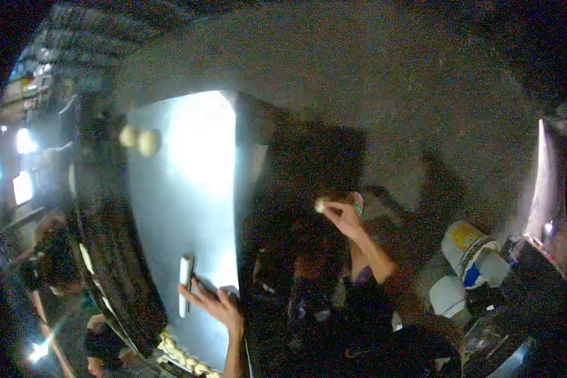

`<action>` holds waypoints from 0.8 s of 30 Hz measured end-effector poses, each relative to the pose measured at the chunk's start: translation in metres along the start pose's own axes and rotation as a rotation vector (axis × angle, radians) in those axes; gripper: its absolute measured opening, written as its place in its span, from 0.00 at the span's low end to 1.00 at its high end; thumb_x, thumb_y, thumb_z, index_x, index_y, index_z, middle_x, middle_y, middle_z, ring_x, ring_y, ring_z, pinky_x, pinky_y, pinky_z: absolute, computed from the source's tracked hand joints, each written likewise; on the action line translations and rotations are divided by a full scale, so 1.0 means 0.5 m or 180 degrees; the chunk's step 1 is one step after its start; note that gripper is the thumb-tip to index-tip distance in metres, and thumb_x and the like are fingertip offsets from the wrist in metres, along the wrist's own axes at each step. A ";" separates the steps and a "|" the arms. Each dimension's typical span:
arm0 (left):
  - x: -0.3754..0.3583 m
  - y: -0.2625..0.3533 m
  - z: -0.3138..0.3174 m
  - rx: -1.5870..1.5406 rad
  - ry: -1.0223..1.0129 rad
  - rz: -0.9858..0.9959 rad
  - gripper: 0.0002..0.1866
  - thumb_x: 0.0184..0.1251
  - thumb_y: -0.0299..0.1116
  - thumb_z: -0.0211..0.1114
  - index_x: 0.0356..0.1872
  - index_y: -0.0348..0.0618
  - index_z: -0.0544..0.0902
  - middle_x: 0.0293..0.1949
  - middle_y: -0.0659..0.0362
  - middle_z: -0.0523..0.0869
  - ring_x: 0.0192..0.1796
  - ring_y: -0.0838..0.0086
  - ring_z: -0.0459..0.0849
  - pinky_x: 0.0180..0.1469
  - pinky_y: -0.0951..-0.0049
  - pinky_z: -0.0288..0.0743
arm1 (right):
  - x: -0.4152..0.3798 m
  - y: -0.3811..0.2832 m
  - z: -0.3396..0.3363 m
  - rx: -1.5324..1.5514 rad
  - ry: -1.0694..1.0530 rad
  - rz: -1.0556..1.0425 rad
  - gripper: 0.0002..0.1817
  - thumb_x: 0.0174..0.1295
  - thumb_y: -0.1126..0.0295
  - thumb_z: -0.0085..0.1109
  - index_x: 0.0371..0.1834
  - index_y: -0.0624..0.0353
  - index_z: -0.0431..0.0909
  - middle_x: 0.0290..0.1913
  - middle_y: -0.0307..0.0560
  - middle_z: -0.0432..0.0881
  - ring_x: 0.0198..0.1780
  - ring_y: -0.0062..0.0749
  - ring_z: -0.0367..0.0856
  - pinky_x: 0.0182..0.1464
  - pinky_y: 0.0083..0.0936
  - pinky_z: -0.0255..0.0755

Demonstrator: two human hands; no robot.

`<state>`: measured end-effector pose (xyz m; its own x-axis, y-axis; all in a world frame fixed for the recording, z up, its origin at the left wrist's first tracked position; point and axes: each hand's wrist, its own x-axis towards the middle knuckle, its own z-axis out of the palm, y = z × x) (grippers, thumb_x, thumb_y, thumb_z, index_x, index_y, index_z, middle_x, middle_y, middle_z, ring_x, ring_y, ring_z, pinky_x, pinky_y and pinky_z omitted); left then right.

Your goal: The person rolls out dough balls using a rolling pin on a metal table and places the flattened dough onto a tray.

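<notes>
My left hand (217,307) is over the shiny metal tabletop (198,208), its fingers spread. Its fingertips overlap a pale rolling pin (184,286) that lies lengthwise there. Off to the right of the table, my right hand (344,220) is raised, thumb and fingers pinched on a small pale lump (320,205) that resembles dough. Just behind that hand shows a small item with a coloured edge (358,200), partly covered. Two round dough balls (138,140), blurred, sit at the far left of the tabletop. Several dough pieces (186,360) are lined up at its near end.
A white bucket with a yellow and blue label (466,249) stands at the right, with a smaller white pail (449,296) beside it. Part of another person (101,343) shows at the lower left. A grey wall (390,82) rises behind; the area right of the table is dark.
</notes>
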<state>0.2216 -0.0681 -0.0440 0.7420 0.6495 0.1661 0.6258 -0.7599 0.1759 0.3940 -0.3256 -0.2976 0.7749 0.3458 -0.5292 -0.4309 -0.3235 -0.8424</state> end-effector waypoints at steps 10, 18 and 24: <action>0.054 -0.028 -0.011 -0.0246 0.0189 -0.0434 0.34 0.66 0.49 0.63 0.72 0.50 0.69 0.79 0.41 0.48 0.80 0.38 0.43 0.75 0.38 0.46 | -0.319 -0.493 -0.051 0.2833 -0.0983 -0.0174 0.15 0.74 0.73 0.52 0.60 0.62 0.75 0.57 0.49 0.79 0.58 0.32 0.79 0.61 0.33 0.76; -0.022 0.047 -0.219 -0.4164 -0.0683 -0.0571 0.27 0.70 0.33 0.66 0.67 0.36 0.73 0.61 0.49 0.79 0.62 0.63 0.77 0.63 0.63 0.73 | -0.427 -0.583 0.147 0.2702 -0.2004 0.0012 0.16 0.77 0.69 0.47 0.60 0.66 0.74 0.56 0.47 0.80 0.55 0.30 0.79 0.58 0.26 0.77; -0.136 -0.044 -0.246 -0.4787 -0.0301 -0.0852 0.24 0.68 0.33 0.69 0.62 0.35 0.77 0.54 0.52 0.83 0.54 0.71 0.82 0.56 0.71 0.78 | -0.526 -0.561 0.265 0.2325 -0.2588 0.0221 0.19 0.77 0.62 0.48 0.59 0.66 0.75 0.54 0.48 0.81 0.53 0.27 0.80 0.54 0.26 0.77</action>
<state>0.1275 -0.0923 0.0603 0.6990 0.7106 -0.0798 -0.0331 0.1437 0.9891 0.2497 -0.2090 0.0642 0.3173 0.9118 -0.2608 -0.8401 0.1426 -0.5234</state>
